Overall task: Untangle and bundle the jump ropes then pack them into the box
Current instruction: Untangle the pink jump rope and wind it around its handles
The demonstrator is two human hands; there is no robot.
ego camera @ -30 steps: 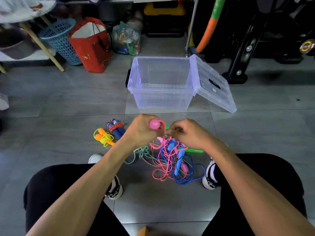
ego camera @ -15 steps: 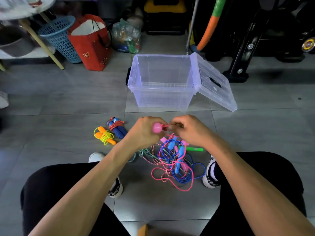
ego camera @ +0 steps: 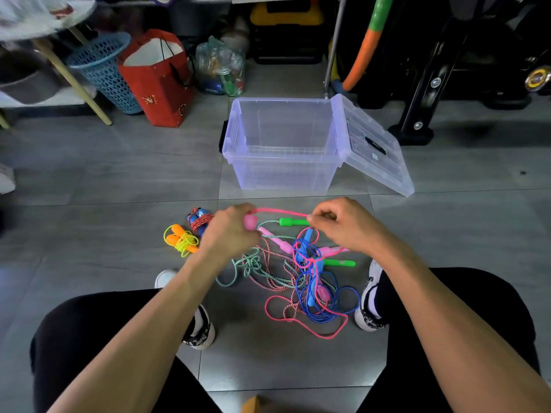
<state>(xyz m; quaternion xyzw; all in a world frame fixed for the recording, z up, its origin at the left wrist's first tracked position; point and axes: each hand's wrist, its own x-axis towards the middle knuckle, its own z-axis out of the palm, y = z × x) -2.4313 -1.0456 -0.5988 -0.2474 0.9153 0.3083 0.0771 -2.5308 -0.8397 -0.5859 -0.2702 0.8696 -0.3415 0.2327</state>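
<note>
a pink handle (ego camera: 250,222) is gripped in the left hand (ego camera: 229,234), and the pink rope (ego camera: 281,211) is pinched taut by the right hand (ego camera: 343,225). the tangled ropes (ego camera: 298,278) are heaped on the floor (ego camera: 119,180) between the feet. two bundled ropes (ego camera: 190,234) lie left of them. the open clear box (ego camera: 283,144) is set beyond, its lid (ego camera: 372,147) leaned at the right.

The left hand (ego camera: 231,231) and right hand (ego camera: 343,225) have drawn apart, so a length of pink rope (ego camera: 280,212) now runs taut between the two grips, where before they nearly touched. More pink cord lies paid out on the floor.
</note>
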